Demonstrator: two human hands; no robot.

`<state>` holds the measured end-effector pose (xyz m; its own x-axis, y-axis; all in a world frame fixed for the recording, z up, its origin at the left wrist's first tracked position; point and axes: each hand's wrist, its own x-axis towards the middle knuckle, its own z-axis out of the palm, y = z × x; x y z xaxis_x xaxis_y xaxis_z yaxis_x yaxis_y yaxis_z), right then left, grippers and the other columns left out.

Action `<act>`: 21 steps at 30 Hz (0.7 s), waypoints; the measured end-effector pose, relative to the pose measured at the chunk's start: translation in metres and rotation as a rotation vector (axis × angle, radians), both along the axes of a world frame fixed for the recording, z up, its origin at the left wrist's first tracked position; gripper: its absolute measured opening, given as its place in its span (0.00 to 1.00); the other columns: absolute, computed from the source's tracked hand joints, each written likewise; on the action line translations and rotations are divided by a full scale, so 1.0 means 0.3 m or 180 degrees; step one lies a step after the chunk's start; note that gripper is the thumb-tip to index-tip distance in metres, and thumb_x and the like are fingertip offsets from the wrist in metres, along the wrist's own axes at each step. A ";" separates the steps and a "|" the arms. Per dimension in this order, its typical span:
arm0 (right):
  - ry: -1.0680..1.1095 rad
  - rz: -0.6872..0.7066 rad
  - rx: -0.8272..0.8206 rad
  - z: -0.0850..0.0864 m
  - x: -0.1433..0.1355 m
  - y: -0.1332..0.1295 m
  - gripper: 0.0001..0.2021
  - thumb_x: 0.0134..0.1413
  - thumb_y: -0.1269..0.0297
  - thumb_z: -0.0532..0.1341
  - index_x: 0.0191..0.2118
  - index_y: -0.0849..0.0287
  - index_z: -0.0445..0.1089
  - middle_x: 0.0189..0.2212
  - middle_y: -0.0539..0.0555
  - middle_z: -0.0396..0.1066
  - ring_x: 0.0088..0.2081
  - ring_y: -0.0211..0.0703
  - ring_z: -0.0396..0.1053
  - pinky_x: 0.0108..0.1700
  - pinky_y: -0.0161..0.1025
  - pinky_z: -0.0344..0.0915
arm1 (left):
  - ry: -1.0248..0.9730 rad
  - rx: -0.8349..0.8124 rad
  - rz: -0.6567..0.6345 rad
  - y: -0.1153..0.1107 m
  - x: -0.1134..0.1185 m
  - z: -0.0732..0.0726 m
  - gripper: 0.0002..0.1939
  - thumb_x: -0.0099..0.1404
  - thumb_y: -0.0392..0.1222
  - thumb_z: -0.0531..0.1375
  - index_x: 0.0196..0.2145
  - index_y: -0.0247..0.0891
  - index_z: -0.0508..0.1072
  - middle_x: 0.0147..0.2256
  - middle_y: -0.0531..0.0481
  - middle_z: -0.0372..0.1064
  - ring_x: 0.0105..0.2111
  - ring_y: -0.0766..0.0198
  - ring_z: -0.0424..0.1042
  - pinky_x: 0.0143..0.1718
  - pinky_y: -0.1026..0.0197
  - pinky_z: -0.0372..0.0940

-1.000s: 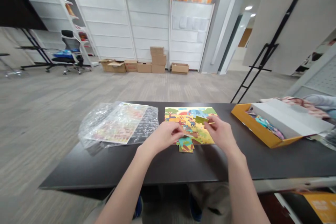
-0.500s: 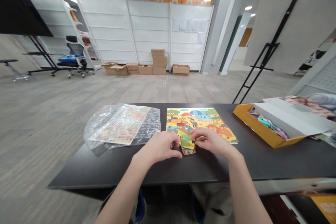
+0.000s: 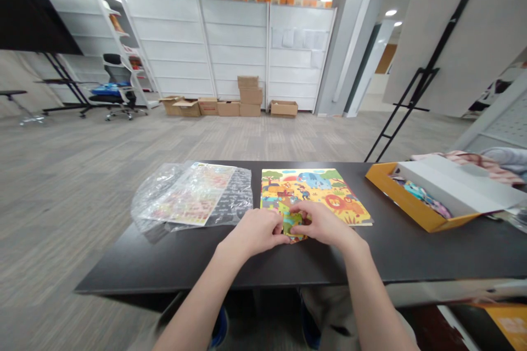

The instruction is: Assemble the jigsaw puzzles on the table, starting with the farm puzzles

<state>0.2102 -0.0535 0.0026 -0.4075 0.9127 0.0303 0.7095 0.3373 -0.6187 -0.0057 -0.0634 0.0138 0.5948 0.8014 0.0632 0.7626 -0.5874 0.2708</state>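
Observation:
A colourful picture board (image 3: 317, 192) with a blue elephant and lions lies on the dark table in front of me. At its near left corner are green and yellow jigsaw puzzle pieces (image 3: 290, 220), partly covered by my fingers. My left hand (image 3: 263, 229) is curled at their left side, thumb and fingers closed on the edge. From the right, my right hand (image 3: 315, 221) pinches them, thumb low and fingers above. A patterned piece edge (image 3: 298, 239) shows between the hands. The exact joins between pieces are hidden.
To the left, a clear plastic bag (image 3: 152, 194) holds a printed sheet (image 3: 197, 192). At the right stands an open yellow box (image 3: 436, 221) with colourful pieces inside. Folded cloth (image 3: 469, 163) lies behind it. The black table's (image 3: 164, 271) front edge runs close to my body.
My right hand has moved left and over the puzzle pieces, covering more of them and uncovering the lions. My left hand has shifted slightly right.

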 end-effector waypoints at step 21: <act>0.0992 -0.0272 0.0100 0.019 0.118 0.000 0.17 0.54 0.60 0.64 0.49 0.56 0.71 0.49 0.58 0.74 0.47 0.49 0.73 0.49 0.47 0.71 | -0.0374 0.0248 0.0731 0.152 -0.056 -0.023 0.21 0.65 0.52 0.63 0.50 0.37 0.72 0.50 0.41 0.73 0.50 0.50 0.73 0.50 0.54 0.66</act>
